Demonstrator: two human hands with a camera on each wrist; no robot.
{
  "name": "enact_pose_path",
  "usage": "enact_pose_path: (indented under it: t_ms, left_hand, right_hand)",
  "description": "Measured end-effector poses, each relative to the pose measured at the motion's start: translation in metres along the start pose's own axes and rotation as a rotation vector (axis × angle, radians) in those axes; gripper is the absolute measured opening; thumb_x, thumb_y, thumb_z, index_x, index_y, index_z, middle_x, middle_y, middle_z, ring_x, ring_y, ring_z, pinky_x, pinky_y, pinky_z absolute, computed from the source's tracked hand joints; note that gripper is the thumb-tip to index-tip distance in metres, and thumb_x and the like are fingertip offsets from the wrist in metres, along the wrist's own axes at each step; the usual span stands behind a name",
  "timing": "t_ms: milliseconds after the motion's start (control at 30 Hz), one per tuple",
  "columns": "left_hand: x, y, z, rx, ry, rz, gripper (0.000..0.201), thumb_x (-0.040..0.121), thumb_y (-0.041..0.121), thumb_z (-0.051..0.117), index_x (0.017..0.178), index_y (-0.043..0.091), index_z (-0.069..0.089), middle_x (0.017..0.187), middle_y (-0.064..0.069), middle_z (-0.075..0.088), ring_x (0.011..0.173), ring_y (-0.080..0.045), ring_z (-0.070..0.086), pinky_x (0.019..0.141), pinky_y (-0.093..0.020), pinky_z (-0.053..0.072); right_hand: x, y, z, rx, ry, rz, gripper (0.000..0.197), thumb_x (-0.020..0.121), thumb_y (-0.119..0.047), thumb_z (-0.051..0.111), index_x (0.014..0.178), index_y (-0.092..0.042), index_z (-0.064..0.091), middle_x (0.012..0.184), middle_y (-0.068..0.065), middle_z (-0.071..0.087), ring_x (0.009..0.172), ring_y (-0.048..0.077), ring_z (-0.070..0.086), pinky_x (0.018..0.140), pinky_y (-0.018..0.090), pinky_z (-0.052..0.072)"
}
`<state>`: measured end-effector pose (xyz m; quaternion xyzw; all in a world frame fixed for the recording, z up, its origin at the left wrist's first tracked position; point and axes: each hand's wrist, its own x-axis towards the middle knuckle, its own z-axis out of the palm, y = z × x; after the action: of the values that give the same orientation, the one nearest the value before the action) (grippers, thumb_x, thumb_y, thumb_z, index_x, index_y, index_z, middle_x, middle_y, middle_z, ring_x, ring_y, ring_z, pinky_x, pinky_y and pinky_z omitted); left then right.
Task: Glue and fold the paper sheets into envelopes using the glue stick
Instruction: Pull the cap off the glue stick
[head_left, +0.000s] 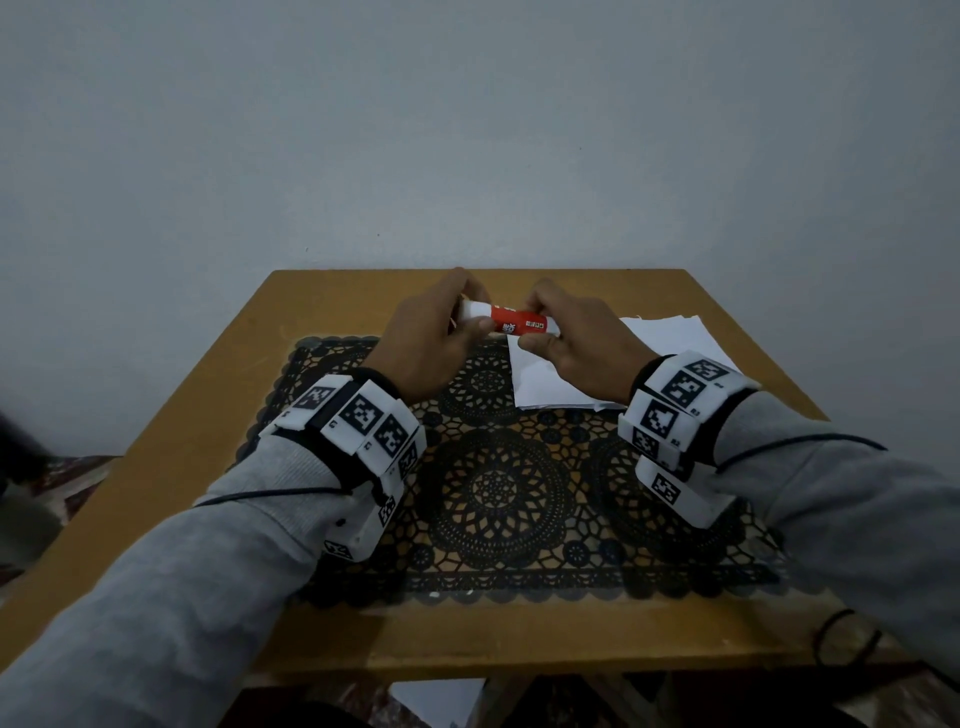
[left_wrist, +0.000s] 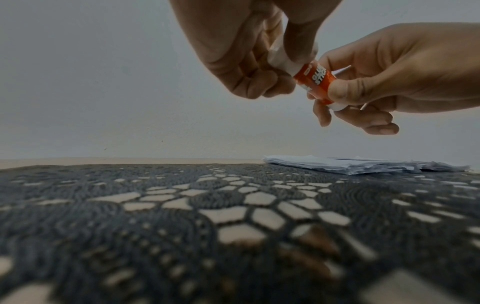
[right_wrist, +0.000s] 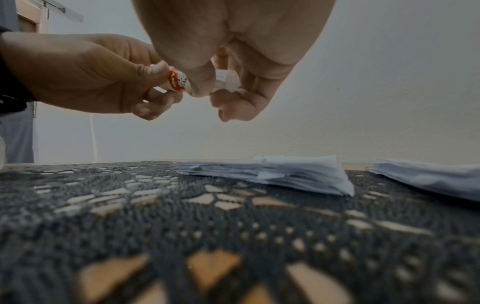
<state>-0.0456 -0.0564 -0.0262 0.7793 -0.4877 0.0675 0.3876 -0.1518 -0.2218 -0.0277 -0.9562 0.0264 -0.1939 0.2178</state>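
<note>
The red-and-white cylindrical glue stick (head_left: 511, 326) is held in the air between both hands, lying roughly level above the far edge of the mat, at about 12 o'clock from the mat's middle. The left hand (head_left: 431, 338) curls its thumb and fingers round the white cap end; from the left wrist view that thumb presses over the white part while the other fingers fold beneath. The right hand (head_left: 569, 338) pinches the red labelled body and white base end between thumb and forefingers, the remaining fingers loosely bent below it. Whether the cap is seated or loosened cannot be told.

Under the right hand, at about 2 o'clock on the mat, lies a stack of white paper sheets (head_left: 550, 382), flat, its far part reaching onto bare wood. The right wrist view shows a second white pile (right_wrist: 436, 181) just beside it, at 3 o'clock from it.

The black lace-patterned table mat (head_left: 498, 499) covers most of the tan wooden table (head_left: 332, 296), which stands against a plain pale wall (head_left: 467, 130). Both wrists wear white marker-printed bands (head_left: 358, 415) over grey sleeves (head_left: 208, 571).
</note>
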Motion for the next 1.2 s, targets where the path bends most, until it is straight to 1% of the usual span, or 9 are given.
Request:
enact_pose_path:
  t_ms: [100, 233, 300, 467, 567, 667, 900, 1067, 1200]
  left_hand:
    - [0.0021, -0.0014, -0.0016, 0.056, -0.012, -0.017, 0.017, 0.097, 0.028, 0.051, 0.099, 0.011, 0.054, 0.078, -0.002, 0.059, 0.067, -0.015, 0.052, 0.058, -0.023, 0.038]
    - [0.0041, -0.0048, -0.0024, 0.153, -0.066, -0.055, 0.033, 0.100, 0.033, 0.040, 0.092, 0.006, 0.056, 0.072, 0.002, 0.051, 0.066, -0.013, 0.044, 0.054, -0.022, 0.030]
    - [0.0044, -0.0026, 0.0001, 0.139, -0.078, -0.065, 0.033, 0.101, 0.033, 0.038, 0.092, 0.006, 0.055, 0.073, 0.002, 0.050, 0.066, -0.012, 0.043, 0.055, -0.022, 0.030]
    - [0.0037, 0.0005, 0.0024, 0.081, -0.091, -0.085, 0.032, 0.101, 0.033, 0.037, 0.092, 0.007, 0.053, 0.074, 0.000, 0.052, 0.067, -0.015, 0.045, 0.057, -0.026, 0.033]
    - [0.0035, -0.0006, 0.0030, 0.071, -0.089, -0.081, 0.032, 0.101, 0.034, 0.037, 0.091, 0.008, 0.053, 0.075, -0.001, 0.053, 0.069, -0.017, 0.046, 0.059, -0.028, 0.034]
    - [0.0035, -0.0011, 0.0036, 0.078, -0.093, -0.076, 0.033, 0.101, 0.034, 0.037, 0.093, 0.007, 0.054, 0.081, -0.007, 0.058, 0.073, -0.021, 0.050, 0.064, -0.032, 0.036]
    - [0.0027, -0.0007, 0.0020, 0.087, -0.089, -0.080, 0.032, 0.101, 0.033, 0.038, 0.090, 0.007, 0.053, 0.077, -0.004, 0.055, 0.070, -0.018, 0.047, 0.058, -0.026, 0.034]
    - [0.0019, 0.0030, 0.0014, 0.071, -0.088, -0.096, 0.031, 0.101, 0.033, 0.039, 0.091, 0.007, 0.052, 0.082, -0.009, 0.058, 0.073, -0.020, 0.049, 0.062, -0.031, 0.036]
    - [0.0023, 0.0011, 0.0019, 0.085, -0.081, -0.102, 0.031, 0.101, 0.034, 0.039, 0.091, 0.008, 0.054, 0.080, -0.005, 0.057, 0.072, -0.019, 0.049, 0.060, -0.027, 0.036]
  right_hand:
    - [0.0005, 0.0015, -0.0001, -0.022, -0.027, 0.011, 0.022, 0.096, -0.022, 0.056, 0.110, -0.007, 0.048, 0.087, 0.003, 0.056, 0.061, 0.008, 0.044, 0.054, 0.024, 0.034]
    - [0.0013, 0.0018, 0.0018, -0.057, -0.037, 0.011, 0.024, 0.096, -0.024, 0.057, 0.112, -0.008, 0.048, 0.089, 0.004, 0.057, 0.064, 0.016, 0.046, 0.055, 0.023, 0.035]
    - [0.0018, 0.0027, 0.0008, -0.073, -0.025, 0.013, 0.025, 0.096, -0.023, 0.058, 0.112, -0.007, 0.048, 0.089, 0.004, 0.057, 0.064, 0.016, 0.046, 0.054, 0.022, 0.034]
    - [0.0003, 0.0036, -0.0014, -0.062, 0.002, 0.005, 0.021, 0.096, -0.021, 0.057, 0.110, -0.008, 0.048, 0.084, -0.001, 0.053, 0.061, 0.002, 0.043, 0.052, 0.019, 0.029]
    - [-0.0004, 0.0042, -0.0017, -0.054, -0.002, -0.001, 0.019, 0.097, -0.021, 0.056, 0.108, -0.009, 0.047, 0.082, -0.002, 0.053, 0.060, 0.002, 0.043, 0.052, 0.019, 0.028]
    - [-0.0001, 0.0050, -0.0012, -0.060, 0.001, -0.008, 0.020, 0.097, -0.022, 0.056, 0.109, -0.008, 0.047, 0.083, -0.002, 0.053, 0.060, 0.001, 0.043, 0.052, 0.019, 0.028]
    - [-0.0001, 0.0055, -0.0005, -0.064, 0.005, -0.012, 0.020, 0.097, -0.021, 0.055, 0.109, -0.008, 0.047, 0.081, -0.002, 0.052, 0.060, 0.003, 0.043, 0.052, 0.020, 0.028]
    - [-0.0002, 0.0047, -0.0016, -0.059, 0.011, 0.008, 0.020, 0.097, -0.021, 0.056, 0.109, -0.008, 0.047, 0.075, -0.008, 0.047, 0.059, 0.003, 0.042, 0.051, 0.021, 0.027]
    - [-0.0007, 0.0038, -0.0010, -0.049, 0.000, 0.021, 0.019, 0.097, -0.022, 0.055, 0.108, -0.009, 0.047, 0.074, -0.010, 0.046, 0.059, 0.005, 0.042, 0.051, 0.024, 0.029]
